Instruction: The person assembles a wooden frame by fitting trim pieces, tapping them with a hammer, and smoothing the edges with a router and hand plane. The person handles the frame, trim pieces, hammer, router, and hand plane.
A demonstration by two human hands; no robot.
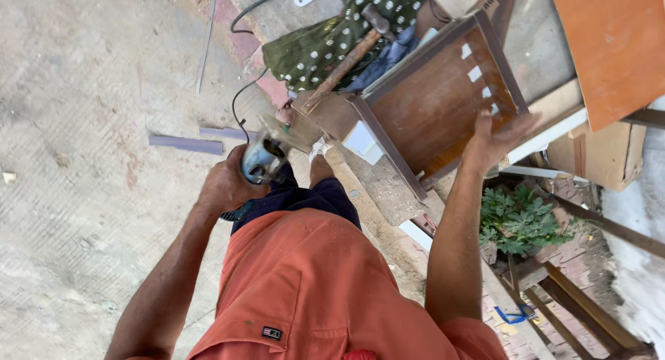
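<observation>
- At the corner of the dark brown wooden frame (443, 103), your left hand (225, 183) is closed tight around a blue-grey power cutter (264, 159), its nose touching the frame's end by the pale stone ledge (377, 187).
- Your right hand (495, 138) lies flat and open on the frame's far rail, fingers spread, gripping nothing, only pressing down.
- This looks like the cutting step at the frame's corner; the next move seems to call for steady pressure from the bracing hand and a straight line with the tool, keeping its black cord (239, 100) away from the blade.
- The frame is smooth, stained board with slim rails and a row of small pale slots; the concrete floor (83, 194) is rough and dusty.
- A wooden-handled hammer (350, 55) rests on spotted green cloth (318, 45), just beyond the frame.
</observation>
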